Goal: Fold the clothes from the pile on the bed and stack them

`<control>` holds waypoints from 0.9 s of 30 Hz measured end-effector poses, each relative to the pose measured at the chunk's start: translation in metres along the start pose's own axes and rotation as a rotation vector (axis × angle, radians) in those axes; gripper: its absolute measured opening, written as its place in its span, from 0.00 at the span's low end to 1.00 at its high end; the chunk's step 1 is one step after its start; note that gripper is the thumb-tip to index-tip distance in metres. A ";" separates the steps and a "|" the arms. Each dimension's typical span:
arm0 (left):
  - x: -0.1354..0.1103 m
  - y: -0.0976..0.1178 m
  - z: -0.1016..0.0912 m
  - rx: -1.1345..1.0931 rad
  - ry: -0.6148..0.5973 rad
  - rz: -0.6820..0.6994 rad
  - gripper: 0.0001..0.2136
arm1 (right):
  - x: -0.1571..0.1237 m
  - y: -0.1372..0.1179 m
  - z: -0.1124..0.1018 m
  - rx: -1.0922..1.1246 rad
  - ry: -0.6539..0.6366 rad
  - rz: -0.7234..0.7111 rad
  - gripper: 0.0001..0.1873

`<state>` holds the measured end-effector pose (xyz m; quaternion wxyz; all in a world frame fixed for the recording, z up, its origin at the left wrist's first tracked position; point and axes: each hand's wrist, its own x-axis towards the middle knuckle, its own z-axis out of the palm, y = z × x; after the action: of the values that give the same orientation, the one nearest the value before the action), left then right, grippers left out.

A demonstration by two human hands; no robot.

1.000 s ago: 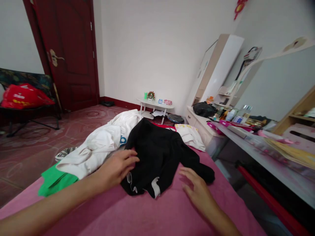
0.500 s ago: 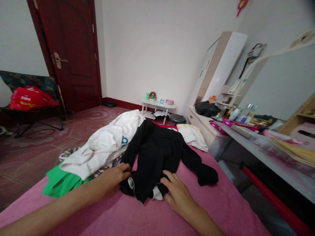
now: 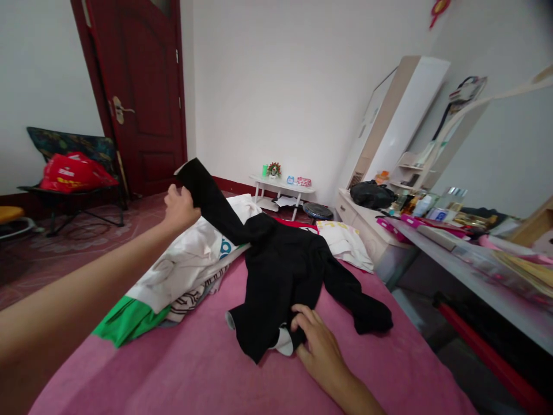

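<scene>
A black long-sleeved top with a pale lining lies spread on the pink bed cover. My left hand is raised at the left, its curled fingers closed on one sleeve, which stretches up and leftward through the air. At the hem, my right hand grips the lower right edge, where a bit of pale lining is folded out. The other sleeve rests bent on the cover to the right. Left of the top lie a white shirt and a green garment, with a patterned cloth partly under the white one.
A folded white cloth lies at the bed's far right corner. Along the right side stands a cluttered dressing table. A low white table is by the far wall. A folding chair with a red bag stands left.
My left hand has lifted the left sleeve from beside the hem and carried it up and to the left. The right hand stays at the hem. The view has shifted slightly left.
</scene>
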<state>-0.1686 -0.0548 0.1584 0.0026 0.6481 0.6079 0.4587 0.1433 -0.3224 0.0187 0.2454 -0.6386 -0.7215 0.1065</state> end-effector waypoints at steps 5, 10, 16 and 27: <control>-0.059 0.012 0.010 0.238 -0.112 0.647 0.29 | 0.001 0.009 -0.002 0.070 0.005 -0.027 0.26; -0.129 0.020 0.014 0.137 -0.679 1.182 0.24 | 0.017 0.012 -0.018 0.131 0.100 0.020 0.28; -0.169 0.012 0.014 -0.040 -1.011 1.133 0.30 | 0.039 0.010 -0.021 0.049 -0.085 -0.040 0.43; -0.183 0.023 0.044 -0.536 -0.988 0.812 0.12 | 0.034 0.018 -0.020 0.064 -0.006 0.045 0.13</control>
<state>-0.0950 -0.1805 0.0376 0.2670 0.9343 0.1105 0.2089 0.1672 -0.2899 0.0349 0.2612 -0.6460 -0.7041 0.1372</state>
